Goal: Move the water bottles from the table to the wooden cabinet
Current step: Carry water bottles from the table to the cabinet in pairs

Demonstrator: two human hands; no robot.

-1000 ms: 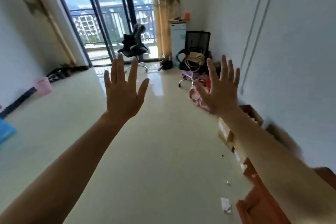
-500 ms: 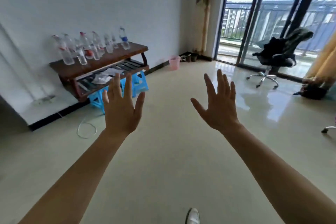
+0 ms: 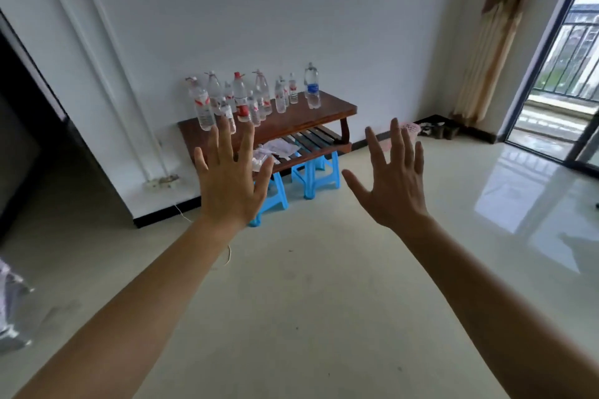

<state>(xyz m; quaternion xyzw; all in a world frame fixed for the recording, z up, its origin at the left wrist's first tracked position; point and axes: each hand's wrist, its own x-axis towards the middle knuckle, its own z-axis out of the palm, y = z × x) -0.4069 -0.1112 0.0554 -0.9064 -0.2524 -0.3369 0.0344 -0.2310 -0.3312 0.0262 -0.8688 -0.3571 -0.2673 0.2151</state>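
Facing the white wall (image 3: 259, 10) across a pale glossy floor (image 3: 308, 301), you have both arms stretched out ahead. Sliding glass door (image 3: 567, 58) and curtain (image 3: 496, 36) at far right. Wooden table (image 3: 311, 116) stands against the wall, two blue stools (image 3: 316, 176) under it. Your left hand (image 3: 231, 185) and right hand (image 3: 397, 194) are raised with their backs to you, fingers spread wide, gripping nothing, both apart from the table. Water bottles (image 3: 241, 100) stand upright, clustered on the left and middle of the tabletop; exact count unclear. One blue-label bottle (image 3: 312, 87) stands nearer the right end. Papers (image 3: 278, 149) lie on the slatted lower shelf. Pink basket (image 3: 410, 129) sits on the floor right of the table, partly behind your right fingers.
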